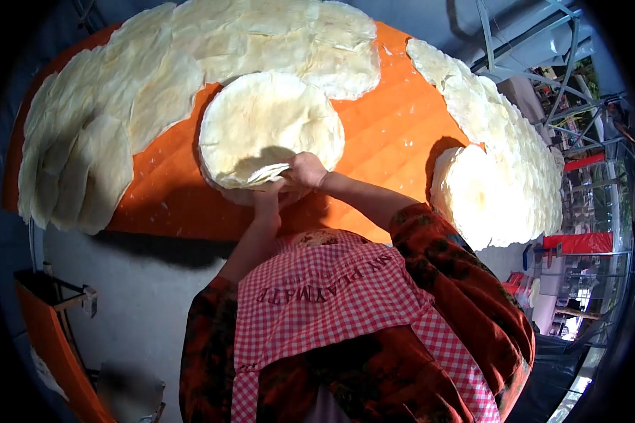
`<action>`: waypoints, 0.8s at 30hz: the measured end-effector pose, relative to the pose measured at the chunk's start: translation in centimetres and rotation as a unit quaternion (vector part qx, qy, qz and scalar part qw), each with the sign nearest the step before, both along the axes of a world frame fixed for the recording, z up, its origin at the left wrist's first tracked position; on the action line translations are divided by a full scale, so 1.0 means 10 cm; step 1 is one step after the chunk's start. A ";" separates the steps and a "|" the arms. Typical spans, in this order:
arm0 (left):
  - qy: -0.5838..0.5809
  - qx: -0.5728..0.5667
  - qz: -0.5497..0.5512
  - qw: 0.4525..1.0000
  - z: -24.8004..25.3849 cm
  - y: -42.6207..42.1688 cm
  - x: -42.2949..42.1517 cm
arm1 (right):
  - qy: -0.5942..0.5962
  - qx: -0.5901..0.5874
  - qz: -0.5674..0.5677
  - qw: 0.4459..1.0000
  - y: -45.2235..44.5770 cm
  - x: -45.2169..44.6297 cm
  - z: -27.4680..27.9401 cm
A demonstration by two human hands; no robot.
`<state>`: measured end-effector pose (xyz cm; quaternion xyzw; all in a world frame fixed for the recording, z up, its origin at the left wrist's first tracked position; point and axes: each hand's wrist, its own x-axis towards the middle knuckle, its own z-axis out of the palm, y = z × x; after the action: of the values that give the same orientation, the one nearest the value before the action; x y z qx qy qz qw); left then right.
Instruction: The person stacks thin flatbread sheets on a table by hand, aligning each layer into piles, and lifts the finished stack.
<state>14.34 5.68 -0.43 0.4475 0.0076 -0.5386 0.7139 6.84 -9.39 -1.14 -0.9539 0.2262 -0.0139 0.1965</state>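
Note:
A round stack of thin, pale flatbreads point(275, 116) lies on the orange table point(381, 141) in front of me. Its near edge is lifted and folded up, showing several layers between my hands. My right hand point(307, 170) is closed on this edge from the right. Just left of it and nearer to my body, my left hand point(269, 192) pinches the same edge, its fingers partly hidden by the layers. The two hands are close together, and a shadow falls over the stack beside them.
Overlapping flatbread sheets point(261, 39) cover the table's far side and left end. Another round stack point(462, 187) sits at the right, beside a long row of sheets point(494, 116). An orange board point(53, 345) stands at lower left. Metal framing point(568, 84) rises at right.

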 end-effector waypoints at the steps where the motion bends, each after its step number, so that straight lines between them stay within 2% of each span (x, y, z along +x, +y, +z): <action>1: -0.019 0.000 -0.001 1.000 -0.12 -0.06 0.00 | 0.000 0.000 -0.005 1.000 -0.03 0.02 -0.02; 2: -0.036 0.002 0.000 0.999 -0.26 -0.09 -0.01 | 0.001 0.003 -0.009 1.000 -0.03 0.02 -0.06; 6: -0.128 0.047 0.057 0.989 -0.21 -0.15 -0.13 | 0.040 0.015 -0.012 0.999 -0.08 0.09 0.02; 9: -0.104 0.097 0.064 0.988 -0.16 -0.16 -0.09 | -0.009 -0.040 0.010 0.999 -0.02 0.06 0.09; 12: -0.129 0.102 0.105 0.981 -0.60 -0.27 -0.09 | 0.011 -0.069 0.033 0.997 -0.14 0.09 -0.13; 13: -0.049 0.083 0.105 0.990 -0.40 -0.21 -0.11 | -0.011 0.001 0.081 0.997 -0.22 0.14 0.01; 14: 0.031 0.061 0.105 0.992 -0.20 -0.09 -0.17 | -0.032 0.070 0.130 0.989 -0.38 0.22 0.19; 15: 0.110 0.038 0.104 0.988 -0.05 -0.04 -0.18 | -0.030 0.084 0.153 0.984 -0.60 0.33 0.39; 18: 0.021 0.115 0.067 0.991 -0.86 -0.14 -0.08 | -0.021 -0.014 0.198 0.980 -1.58 0.93 1.24; 19: 0.019 0.119 0.102 0.988 -0.30 -0.06 -0.13 | -0.021 -0.054 0.205 0.977 -1.88 1.13 1.57; 20: 0.025 0.125 0.088 0.988 -0.35 -0.07 -0.12 | -0.024 -0.091 0.210 0.973 -2.12 1.29 1.93; 21: 0.031 0.130 0.075 0.988 -0.46 -0.08 -0.09 | 0.022 -0.160 0.167 0.973 -2.20 1.43 2.37; 22: 0.037 0.137 0.063 0.988 -0.52 -0.07 -0.09 | 0.014 -0.066 0.215 0.974 -2.37 1.55 2.72; 24: 0.060 0.109 0.083 0.989 -0.45 -0.07 -0.09 | 0.025 -0.240 0.142 0.960 -2.23 1.67 3.28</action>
<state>13.47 4.96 -4.89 0.4869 0.1463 -0.4994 0.7015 23.50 -31.67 31.62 -0.9954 0.0835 -0.0159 -0.0435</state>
